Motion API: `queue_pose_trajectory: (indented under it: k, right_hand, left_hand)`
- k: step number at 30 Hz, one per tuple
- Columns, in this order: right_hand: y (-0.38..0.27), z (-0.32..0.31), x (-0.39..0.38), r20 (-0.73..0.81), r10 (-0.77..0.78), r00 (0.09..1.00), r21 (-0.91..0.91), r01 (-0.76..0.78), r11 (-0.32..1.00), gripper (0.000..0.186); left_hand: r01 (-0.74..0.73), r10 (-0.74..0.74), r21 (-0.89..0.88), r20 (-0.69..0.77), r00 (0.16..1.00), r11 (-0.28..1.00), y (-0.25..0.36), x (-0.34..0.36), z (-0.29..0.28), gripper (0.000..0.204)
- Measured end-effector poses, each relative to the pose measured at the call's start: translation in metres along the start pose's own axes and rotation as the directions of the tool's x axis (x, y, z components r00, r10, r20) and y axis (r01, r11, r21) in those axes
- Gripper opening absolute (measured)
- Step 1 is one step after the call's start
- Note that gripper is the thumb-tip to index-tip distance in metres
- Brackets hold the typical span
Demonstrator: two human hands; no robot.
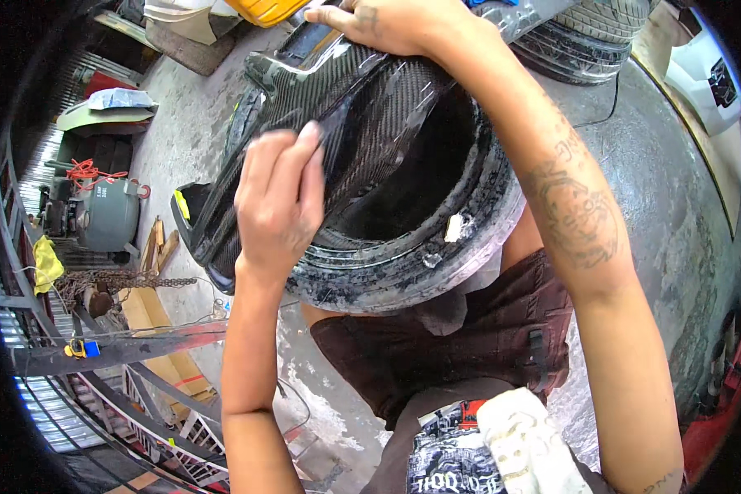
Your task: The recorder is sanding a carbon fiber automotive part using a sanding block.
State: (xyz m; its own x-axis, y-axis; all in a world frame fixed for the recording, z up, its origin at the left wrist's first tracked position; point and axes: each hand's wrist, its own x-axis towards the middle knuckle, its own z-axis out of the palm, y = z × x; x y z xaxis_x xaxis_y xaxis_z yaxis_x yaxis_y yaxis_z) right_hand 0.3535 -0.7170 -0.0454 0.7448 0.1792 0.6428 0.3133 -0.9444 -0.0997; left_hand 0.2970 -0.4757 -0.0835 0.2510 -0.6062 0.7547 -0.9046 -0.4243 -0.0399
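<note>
A glossy black carbon-fibre panel (379, 136) with a woven pattern and angled edges lies tilted across a worn black tyre (370, 276) in front of me. My left hand (280, 198) is over the panel's left part, its fingers curled in and slightly blurred. Whatever it may hold is hidden. At the far edge my right hand (387, 26) rests on the panel and holds it, thumb stretched to the left, other fingers mostly out of sight. A small whitish piece (454, 228) sits on the tyre's near rim.
More stacked tyres (580, 45) stand at the far right, near a white body part (704, 82). To the left are a grey tank (111, 216) with a red hose (90, 171), a chain (152, 282), a metal beam (140, 350) and cardboard (160, 329). Something yellow (267, 8) is at the top.
</note>
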Motion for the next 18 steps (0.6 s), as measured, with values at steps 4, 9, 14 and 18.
queue_pose_trajectory:
  k: [4,9,14,18]
  right_hand:
    - [-0.006,-0.002,0.004,0.038,-0.001,0.999,0.01,0.0,1.0,0.054]
    - [-0.006,-0.005,0.001,0.055,0.016,0.998,-0.021,-0.015,1.0,0.057]
    - [-0.008,-0.003,0.001,0.032,0.021,0.999,0.027,-0.022,0.999,0.057]
    - [-0.005,-0.002,0.001,0.043,0.031,0.999,0.009,-0.031,0.999,0.057]
  left_hand:
    - [0.008,-0.008,-0.03,0.007,1.0,1.0,0.002,0.011,0.004,0.031]
    - [-0.009,0.01,-0.023,0.023,1.0,1.0,0.001,0.005,-0.004,0.03]
    - [-0.009,0.009,-0.033,0.012,1.0,0.999,-0.002,0.003,-0.005,0.028]
    - [-0.001,0.002,-0.044,0.029,1.0,0.999,-0.002,0.011,0.004,0.029]
